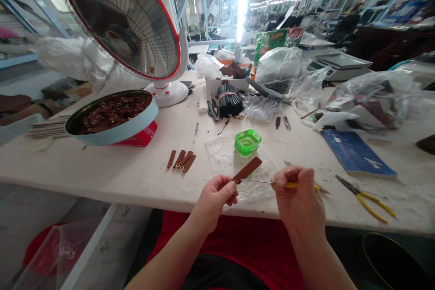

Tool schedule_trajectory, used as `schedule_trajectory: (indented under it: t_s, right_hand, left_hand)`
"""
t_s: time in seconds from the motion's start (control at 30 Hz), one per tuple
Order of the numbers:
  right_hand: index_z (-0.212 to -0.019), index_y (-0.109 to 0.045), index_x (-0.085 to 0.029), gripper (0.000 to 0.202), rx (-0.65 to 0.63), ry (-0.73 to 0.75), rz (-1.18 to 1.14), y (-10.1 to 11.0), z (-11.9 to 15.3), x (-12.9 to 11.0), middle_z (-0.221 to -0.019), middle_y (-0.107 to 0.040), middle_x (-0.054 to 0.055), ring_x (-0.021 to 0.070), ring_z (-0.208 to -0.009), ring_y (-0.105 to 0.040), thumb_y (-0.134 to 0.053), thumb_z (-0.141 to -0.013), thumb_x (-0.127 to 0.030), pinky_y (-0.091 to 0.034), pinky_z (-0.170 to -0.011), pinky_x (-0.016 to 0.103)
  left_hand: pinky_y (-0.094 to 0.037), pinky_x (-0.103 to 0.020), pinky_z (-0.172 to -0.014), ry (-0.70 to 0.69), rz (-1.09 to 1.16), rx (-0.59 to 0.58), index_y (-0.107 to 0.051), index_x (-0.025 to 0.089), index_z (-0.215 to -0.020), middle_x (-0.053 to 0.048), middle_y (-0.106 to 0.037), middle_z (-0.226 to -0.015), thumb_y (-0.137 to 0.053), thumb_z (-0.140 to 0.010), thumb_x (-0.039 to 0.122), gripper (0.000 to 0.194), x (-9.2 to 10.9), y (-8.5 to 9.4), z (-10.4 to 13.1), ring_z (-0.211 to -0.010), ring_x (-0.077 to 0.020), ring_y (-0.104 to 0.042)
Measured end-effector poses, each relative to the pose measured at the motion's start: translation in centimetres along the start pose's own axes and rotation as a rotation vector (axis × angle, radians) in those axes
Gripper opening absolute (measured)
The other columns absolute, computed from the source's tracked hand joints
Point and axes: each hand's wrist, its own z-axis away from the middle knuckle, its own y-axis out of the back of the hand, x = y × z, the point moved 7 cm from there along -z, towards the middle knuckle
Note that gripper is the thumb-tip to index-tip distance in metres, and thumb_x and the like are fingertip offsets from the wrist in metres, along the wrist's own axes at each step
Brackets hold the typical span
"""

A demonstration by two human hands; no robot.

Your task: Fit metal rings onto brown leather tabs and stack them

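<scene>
My left hand (217,197) is closed on the lower end of a brown strip (248,170), which slants up to the right. Between the fingers of my right hand (299,195) is a thin tool with a yellow handle (292,185). Its metal shaft points left, and the tip is at the strip's lower end beside my left fingertips. Just behind the strip a green dish (248,142) stands on a clear plastic sheet (220,154). Several brown strips (183,159), some with metal rings, lie to the left.
A round tin (115,129) of brown pieces and a fan (125,22) stand at the left. Yellow-handled pliers (367,199) and a blue book (358,153) lie at the right. Plastic bags (280,65) and a black bundle (230,100) are further back.
</scene>
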Motion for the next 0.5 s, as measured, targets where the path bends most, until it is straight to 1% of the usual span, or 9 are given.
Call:
schedule_trajectory:
  t_s: [0.07,0.13,0.2,0.23,0.27,0.33,0.4,0.5]
  right_hand:
    - [-0.068,-0.054,-0.018,0.038,0.021,0.025,-0.018,0.3,0.4,-0.8,-0.054,-0.047,-0.003,0.0078,-0.053,-0.044,-0.050,-0.079,-0.054,-0.036,-0.052,0.022]
    - [-0.068,-0.053,-0.019,0.037,0.035,0.052,0.008,0.8,0.9,-1.3,-0.052,-0.046,-0.004,0.0085,-0.053,-0.043,-0.048,-0.081,-0.053,-0.037,-0.054,0.024]
    - [-0.066,-0.051,-0.018,0.036,0.031,0.068,0.137,1.2,1.4,-1.2,-0.052,-0.047,-0.003,0.0090,-0.054,-0.044,-0.046,-0.083,-0.049,-0.038,-0.056,0.024]
    - [-0.066,-0.052,-0.018,0.035,0.005,0.061,0.233,1.2,1.6,-0.9,-0.053,-0.047,-0.003,0.0089,-0.054,-0.044,-0.045,-0.084,-0.047,-0.037,-0.055,0.024]
    - [-0.068,-0.053,-0.018,0.034,-0.043,0.038,0.336,1.0,1.8,-0.4,-0.054,-0.048,-0.002,0.0088,-0.054,-0.044,-0.045,-0.085,-0.046,-0.036,-0.054,0.023]
    - [-0.078,-0.055,-0.017,0.033,-0.186,-0.030,0.504,0.0,2.0,1.0,-0.054,-0.049,-0.003,0.0083,-0.053,-0.043,-0.044,-0.084,-0.048,-0.034,-0.052,0.023]
    - [-0.086,-0.056,-0.016,0.036,-0.334,-0.077,0.590,-1.3,2.2,2.0,-0.053,-0.047,-0.004,0.0084,-0.051,-0.042,-0.043,-0.084,-0.050,-0.033,-0.051,0.023]
    - [-0.075,-0.053,-0.015,0.034,-0.467,-0.098,0.636,-3.2,1.9,2.6,-0.052,-0.044,-0.004,0.0081,-0.050,-0.040,-0.043,-0.084,-0.047,-0.033,-0.051,0.024]
  left_hand:
    - [-0.031,-0.019,-0.053,-0.013,0.012,0.028,-0.048,0.013,-0.074,0.003,-0.049,-0.059,-0.058,-0.071,0.028,0.018,0.2,0.2,0.3,-0.051,-0.0046,-0.041]
    - [-0.029,-0.020,-0.053,-0.038,0.011,0.069,-0.045,0.014,-0.071,0.005,-0.045,-0.055,-0.054,-0.070,0.024,0.014,0.5,0.6,0.5,-0.050,-0.0044,-0.038]
    - [-0.028,-0.020,-0.054,-0.061,0.002,0.100,-0.044,0.014,-0.068,0.005,-0.041,-0.053,-0.051,-0.069,0.022,0.011,0.9,0.8,0.8,-0.050,-0.0043,-0.035]
    - [-0.027,-0.020,-0.054,-0.065,-0.003,0.105,-0.043,0.014,-0.068,0.006,-0.040,-0.053,-0.051,-0.069,0.022,0.010,1.0,0.8,0.9,-0.050,-0.0043,-0.033]
    - [-0.027,-0.020,-0.054,-0.064,-0.010,0.100,-0.043,0.014,-0.068,0.006,-0.040,-0.053,-0.050,-0.068,0.021,0.010,1.1,0.6,1.0,-0.050,-0.0043,-0.033]
    - [-0.028,-0.020,-0.053,-0.053,-0.027,0.076,-0.044,0.015,-0.069,0.005,-0.041,-0.055,-0.051,-0.068,0.021,0.010,1.3,0.3,1.2,-0.051,-0.0046,-0.034]
    - [-0.029,-0.021,-0.053,-0.046,-0.040,0.062,-0.045,0.015,-0.071,0.005,-0.043,-0.057,-0.053,-0.068,0.023,0.012,1.5,0.0,1.4,-0.052,-0.0052,-0.036]
    - [-0.031,-0.021,-0.053,-0.059,-0.065,0.058,-0.046,0.014,-0.072,0.004,-0.043,-0.059,-0.055,-0.068,0.026,0.015,2.1,-0.1,1.5,-0.053,-0.0057,-0.037]
